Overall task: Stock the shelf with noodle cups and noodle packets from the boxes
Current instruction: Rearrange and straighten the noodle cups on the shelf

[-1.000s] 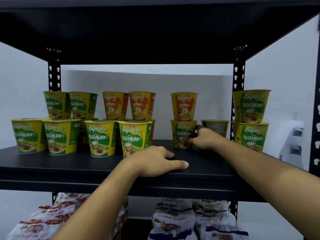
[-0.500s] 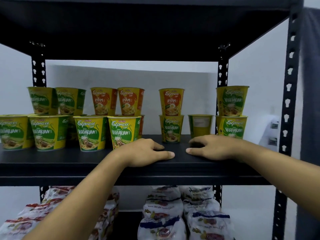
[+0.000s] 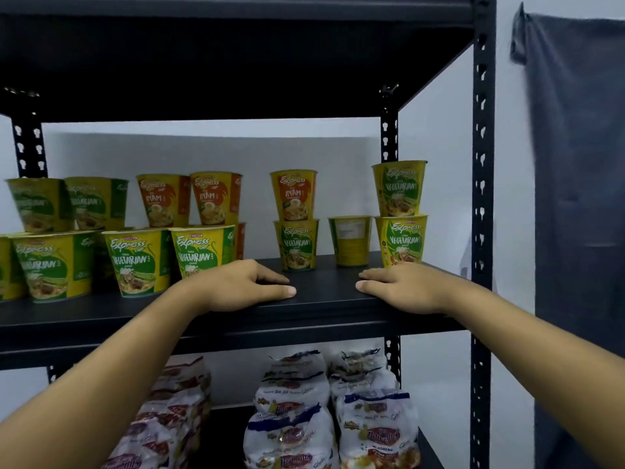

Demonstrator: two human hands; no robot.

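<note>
Matte black shelf [image 3: 324,294], tapered glossy noodle cups [image 3: 201,253]

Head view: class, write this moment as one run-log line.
left hand: resting on shelf, empty | right hand: resting on shelf, empty | lone noodle cup: upright, unstacked | noodle packets: below

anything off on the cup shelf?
One thing: the lone cup beside the rightmost stack is turned backwards, showing its plain print panel rather than the Express front. The rest face out. Nothing looks spilled or dented.
</note>
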